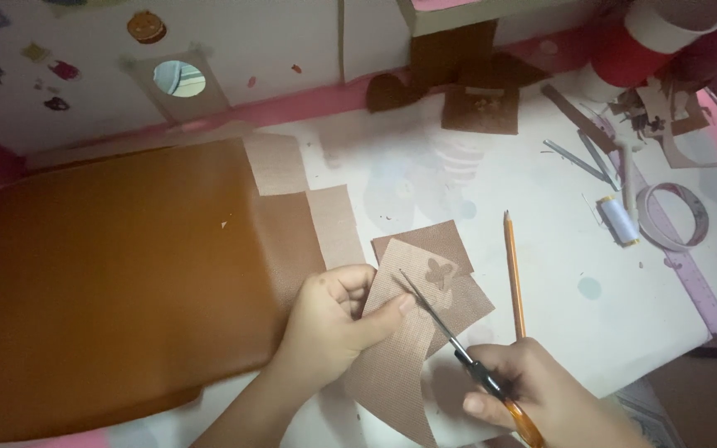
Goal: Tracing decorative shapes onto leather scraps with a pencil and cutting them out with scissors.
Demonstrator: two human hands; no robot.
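Fabric piece [387, 348], a light brown woven scrap, sits near the front edge of the white table [541, 166], lifted slightly off it and pinched at its left border by the left hand [334, 319]. The thumb lies on top and the other fingers curl beneath, which keeps the cloth taut and flat where the blades meet it. The right hand [533, 394] is closed around the orange handles of the scissors [450, 336], whose thin blades point up and left across the scrap, tips close beside the left thumb. A small flower-shaped hole [437, 274] shows in the cloth just beyond the blade tips. Under the scrap lie darker brown squares [429, 241], partly covered by it.

To the left, a large sheet of tan leather [109, 274] fills much of the table, its right edge touching the left wrist, so that side is crowded. A pencil [514, 274] lies just right of the scraps, pointing away, near the right hand. Farther right and well apart are a spool of thread [618, 220], a tape roll [675, 217] and a purple ruler [690, 274]. The bare white stretch behind the scraps is the widest open room.
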